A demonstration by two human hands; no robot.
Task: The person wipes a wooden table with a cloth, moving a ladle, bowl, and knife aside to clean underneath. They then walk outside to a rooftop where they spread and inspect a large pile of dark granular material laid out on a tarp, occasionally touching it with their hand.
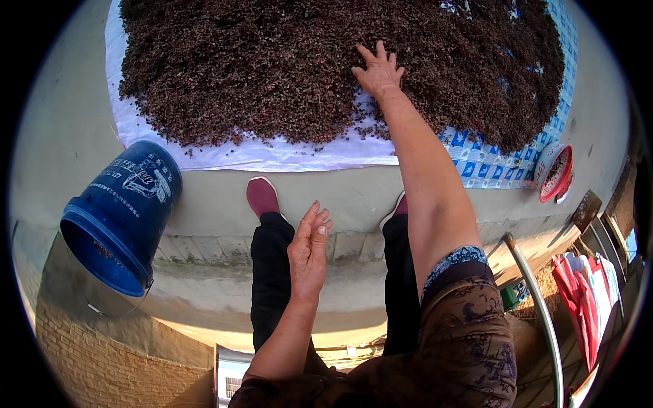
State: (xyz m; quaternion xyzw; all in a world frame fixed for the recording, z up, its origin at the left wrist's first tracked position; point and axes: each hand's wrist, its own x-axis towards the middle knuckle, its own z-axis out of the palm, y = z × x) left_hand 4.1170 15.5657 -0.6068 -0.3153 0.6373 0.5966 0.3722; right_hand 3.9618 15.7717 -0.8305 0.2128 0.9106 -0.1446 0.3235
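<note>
A wide layer of small, dark reddish-brown dried pods or berries with stalks, perhaps Sichuan peppercorns (pixel 245 76), lies spread on a white sheet (pixel 285 155) and a blue-and-white checked cloth (pixel 482 168). My right hand (pixel 378 74) reaches out over it, fingers spread, palm down, at the pods' surface. No pods show in its grasp, though its underside is hidden. Just below that hand, a gap in the layer bares some white sheet. My left hand (pixel 308 255) hangs in front of my body above the ground, holding nothing, its fingers slightly apart.
A blue plastic bucket (pixel 127 204), with a few pods inside, lies tipped on its side at the left. A red-and-white bowl (pixel 555 171) leans on its side by the cloth's right corner. Beneath me runs a concrete ledge; a metal rail (pixel 535 306) curves up at lower right.
</note>
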